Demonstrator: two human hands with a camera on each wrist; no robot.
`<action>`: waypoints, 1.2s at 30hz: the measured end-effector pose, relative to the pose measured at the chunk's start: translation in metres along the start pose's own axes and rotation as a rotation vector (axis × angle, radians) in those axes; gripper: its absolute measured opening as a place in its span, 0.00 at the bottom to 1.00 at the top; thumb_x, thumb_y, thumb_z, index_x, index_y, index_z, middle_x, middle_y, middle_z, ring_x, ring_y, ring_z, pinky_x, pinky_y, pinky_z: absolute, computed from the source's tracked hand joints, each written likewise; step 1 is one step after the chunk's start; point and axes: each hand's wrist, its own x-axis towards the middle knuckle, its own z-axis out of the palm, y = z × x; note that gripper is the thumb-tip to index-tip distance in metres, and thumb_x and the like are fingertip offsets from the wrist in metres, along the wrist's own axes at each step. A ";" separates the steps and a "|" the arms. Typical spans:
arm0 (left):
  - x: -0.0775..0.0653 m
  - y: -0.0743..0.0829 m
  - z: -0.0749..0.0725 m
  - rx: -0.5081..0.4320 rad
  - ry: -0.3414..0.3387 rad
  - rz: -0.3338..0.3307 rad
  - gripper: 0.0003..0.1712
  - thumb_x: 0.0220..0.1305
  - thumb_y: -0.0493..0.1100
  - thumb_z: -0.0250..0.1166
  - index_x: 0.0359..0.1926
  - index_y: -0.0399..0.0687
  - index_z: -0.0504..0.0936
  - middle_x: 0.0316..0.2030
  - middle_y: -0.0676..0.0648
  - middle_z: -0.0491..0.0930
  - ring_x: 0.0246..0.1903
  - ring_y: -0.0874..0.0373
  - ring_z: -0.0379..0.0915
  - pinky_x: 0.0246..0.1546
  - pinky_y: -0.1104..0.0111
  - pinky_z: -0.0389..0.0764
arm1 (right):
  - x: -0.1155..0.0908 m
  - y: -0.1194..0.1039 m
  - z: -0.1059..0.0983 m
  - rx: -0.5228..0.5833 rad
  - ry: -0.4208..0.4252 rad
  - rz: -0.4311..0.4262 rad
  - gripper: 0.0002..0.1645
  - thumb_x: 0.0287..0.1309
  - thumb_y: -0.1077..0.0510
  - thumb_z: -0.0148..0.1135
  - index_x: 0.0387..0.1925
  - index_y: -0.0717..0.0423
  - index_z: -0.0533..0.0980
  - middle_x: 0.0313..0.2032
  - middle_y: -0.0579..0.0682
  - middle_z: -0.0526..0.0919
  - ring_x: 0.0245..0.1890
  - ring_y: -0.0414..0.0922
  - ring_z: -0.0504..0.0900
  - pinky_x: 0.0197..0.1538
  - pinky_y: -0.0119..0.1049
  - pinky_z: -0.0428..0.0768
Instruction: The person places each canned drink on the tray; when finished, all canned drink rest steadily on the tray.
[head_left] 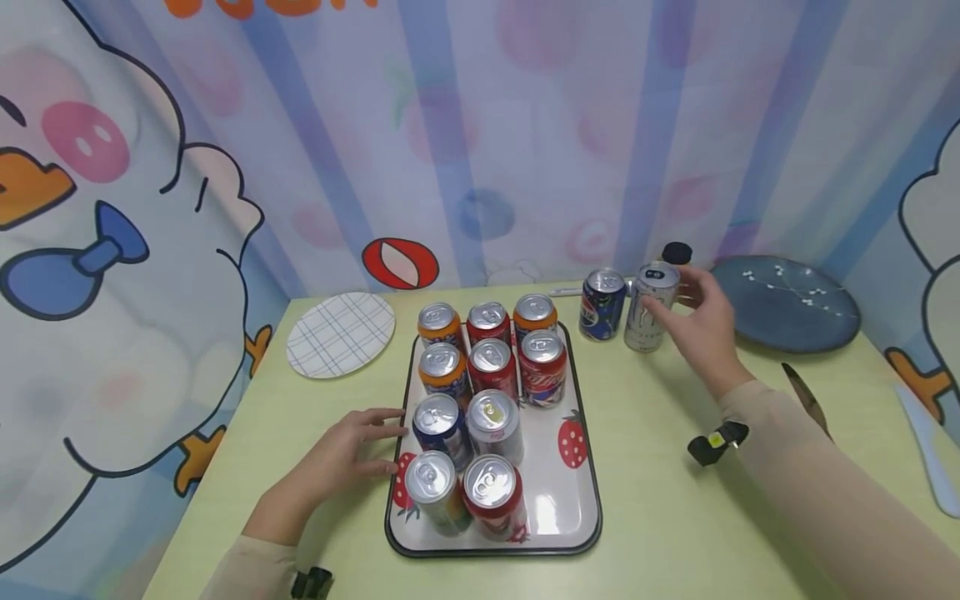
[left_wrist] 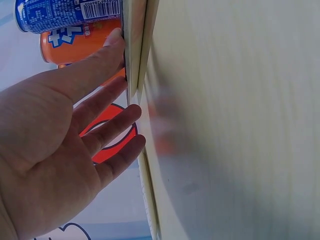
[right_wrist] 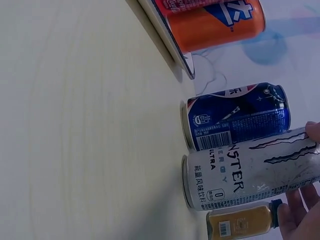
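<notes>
My right hand [head_left: 701, 325] holds a tall white Monster energy can [head_left: 647, 321] near its top, thumb on one side and fingers on the other. Lettering on that Monster can [right_wrist: 250, 170] faces the right wrist camera. A blue Pepsi can [head_left: 602, 307] stands upright just left of it. At the left edge of a strawberry-patterned tray [head_left: 555, 500], my left hand [head_left: 341, 454] has its fingers extended, fingertips right at the rim. Several upright cans fill much of the tray, among them orange ones [head_left: 442, 367], red ones [head_left: 543, 371], a dark blue one [head_left: 441, 429] and a silver one [head_left: 495, 425].
A bottle with a black cap [head_left: 677, 253] stands behind the Monster can. Farther right lie a dark round plate [head_left: 787, 304], a brown knife-shaped piece [head_left: 806, 400] and a pale blue knife-like utensil [head_left: 930, 454]. A white checked plate [head_left: 341, 335] sits at the back left, near the curtain.
</notes>
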 end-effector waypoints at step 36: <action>-0.001 0.000 0.002 0.002 0.009 -0.004 0.30 0.56 0.45 0.79 0.61 0.54 0.85 0.72 0.46 0.73 0.68 0.39 0.70 0.69 0.40 0.72 | -0.120 -0.084 0.020 0.096 -0.298 -0.151 0.37 0.49 0.57 0.83 0.62 0.50 0.78 0.57 0.44 0.85 0.55 0.34 0.80 0.66 0.41 0.75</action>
